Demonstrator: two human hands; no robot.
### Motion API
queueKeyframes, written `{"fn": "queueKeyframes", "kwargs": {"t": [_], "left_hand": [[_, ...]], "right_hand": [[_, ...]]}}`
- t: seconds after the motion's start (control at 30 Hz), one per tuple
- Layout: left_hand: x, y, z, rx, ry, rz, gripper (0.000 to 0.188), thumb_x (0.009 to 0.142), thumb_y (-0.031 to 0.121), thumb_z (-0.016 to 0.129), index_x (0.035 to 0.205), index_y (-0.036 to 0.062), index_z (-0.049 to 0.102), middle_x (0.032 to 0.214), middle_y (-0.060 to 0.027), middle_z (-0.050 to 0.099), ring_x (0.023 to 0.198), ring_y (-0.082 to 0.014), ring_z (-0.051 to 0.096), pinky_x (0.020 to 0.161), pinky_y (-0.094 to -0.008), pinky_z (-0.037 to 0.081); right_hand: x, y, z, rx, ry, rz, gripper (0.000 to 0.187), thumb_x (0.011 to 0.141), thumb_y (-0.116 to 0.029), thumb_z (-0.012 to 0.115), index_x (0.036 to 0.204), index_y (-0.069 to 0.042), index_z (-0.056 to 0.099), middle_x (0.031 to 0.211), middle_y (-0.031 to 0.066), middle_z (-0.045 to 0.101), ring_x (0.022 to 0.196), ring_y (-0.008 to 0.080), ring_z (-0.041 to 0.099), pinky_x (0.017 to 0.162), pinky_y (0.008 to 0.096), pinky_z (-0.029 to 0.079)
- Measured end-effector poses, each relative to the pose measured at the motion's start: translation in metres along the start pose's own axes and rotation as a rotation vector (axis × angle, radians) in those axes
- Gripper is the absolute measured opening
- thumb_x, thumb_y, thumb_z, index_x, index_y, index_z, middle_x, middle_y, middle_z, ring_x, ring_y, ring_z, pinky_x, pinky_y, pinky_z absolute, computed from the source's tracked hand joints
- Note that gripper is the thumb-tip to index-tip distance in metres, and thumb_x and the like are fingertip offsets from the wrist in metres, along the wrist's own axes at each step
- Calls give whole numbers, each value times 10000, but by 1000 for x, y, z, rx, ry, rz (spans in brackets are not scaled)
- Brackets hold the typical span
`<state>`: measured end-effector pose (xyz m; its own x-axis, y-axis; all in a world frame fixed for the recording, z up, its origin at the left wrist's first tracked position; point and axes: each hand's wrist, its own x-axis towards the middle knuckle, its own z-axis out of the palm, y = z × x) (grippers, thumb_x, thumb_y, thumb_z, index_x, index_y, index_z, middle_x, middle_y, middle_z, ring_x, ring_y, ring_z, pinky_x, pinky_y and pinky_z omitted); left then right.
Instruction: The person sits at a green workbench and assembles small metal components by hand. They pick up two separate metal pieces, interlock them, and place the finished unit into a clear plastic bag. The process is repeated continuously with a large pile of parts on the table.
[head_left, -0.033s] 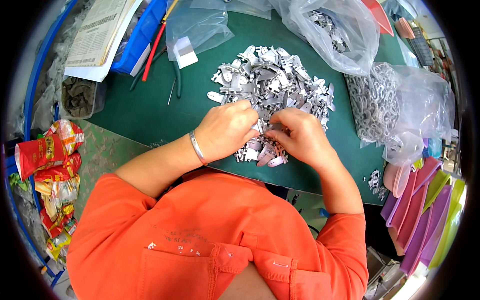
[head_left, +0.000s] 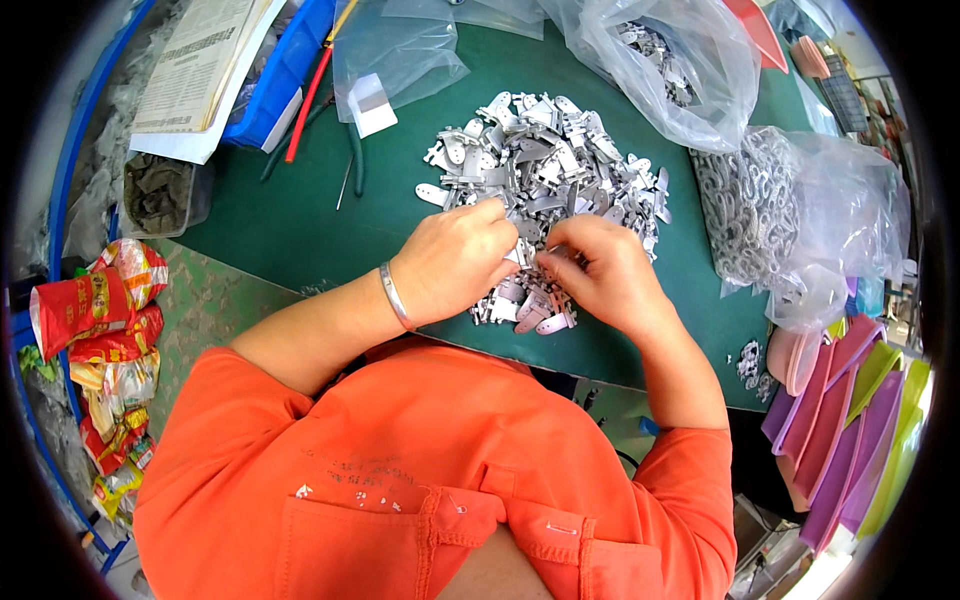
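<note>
Table: green, bearing all the lots below; bare stretch (head_left: 300, 235) at 9 o'clock of the pile. Clock hours are read about the pile's middle, 12 pointing away from the person.

Pile: loose grey metal parts (head_left: 560, 150), heaped and overlapping; work sits on its near side, between 6 and 7 o'clock. Handling: best done, it seems, one part at a time, lifted just clear so that neighbours do not snag; turn it with the fingertips, wrists quiet.

Link bag: clear, filled with grey links (head_left: 745, 205); 3 o'clock.

Open bag: clear plastic (head_left: 725, 60), more metal parts inside; between 1 and 2 o'clock.

Bin: blue (head_left: 275, 85); 10 o'clock.

Left hand: (head_left: 455, 255) 8 o'clock, back upward, forearm slanting in from the lower left; fingers curled, nearly closed, thumb toward the forefinger, apparently pinching a part. A light, steady pinch should serve.

Right hand: (head_left: 610, 270) between 4 and 5 o'clock, forearm rising from the lower right; forefinger arched, thumb beneath, little gap. Whether anything is held cannot be told.

Pliers: green handles (head_left: 356, 160); between 9 and 10 o'clock.

Small lot: metal bits (head_left: 748, 368) at the table's near edge; 4 o'clock.

Bracelet: silvery, on the left wrist (head_left: 393, 290).

Part: light grey (head_left: 517, 257), at the left fingertips, 7 o'clock; its details too small to tell.
</note>
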<state>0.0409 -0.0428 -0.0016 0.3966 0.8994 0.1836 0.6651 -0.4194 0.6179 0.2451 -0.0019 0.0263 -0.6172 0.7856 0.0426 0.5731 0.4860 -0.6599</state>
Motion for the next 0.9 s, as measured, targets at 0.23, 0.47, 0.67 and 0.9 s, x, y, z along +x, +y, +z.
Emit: {"fn": "queueKeyframes", "kwargs": {"t": [0.23,0.47,0.67,0.9], "left_hand": [[0,-3,5,30,72,112,145,725,103,703,805,42,599,794,-84,518,698,-276,591,608,-367,501],[4,-5,5,118,95,95,85,725,53,648,802,34,617,766,-92,525,664,-283,584,605,-368,501],[6,-11,-4,-379,100,-84,129,754,19,669,882,1,661,830,-104,635,711,-202,641,641,-279,505],[2,-1,-5,-958,3,-369,76,840,3,658,905,-33,646,887,-58,667,849,-117,639,746,-239,510]], "right_hand": [[-10,17,-11,251,-57,165,96,808,-87,669,876,-36,625,734,125,628,588,203,621,539,322,473],[-3,11,-27,-124,5,91,127,797,-63,690,900,-1,647,840,120,649,693,273,620,610,334,484],[-3,5,-23,-310,92,117,139,772,-70,691,902,-48,648,897,90,611,736,328,622,625,384,496],[-1,14,-19,-356,110,-58,139,746,-76,712,871,-65,653,903,67,605,723,280,631,603,378,503]]}}
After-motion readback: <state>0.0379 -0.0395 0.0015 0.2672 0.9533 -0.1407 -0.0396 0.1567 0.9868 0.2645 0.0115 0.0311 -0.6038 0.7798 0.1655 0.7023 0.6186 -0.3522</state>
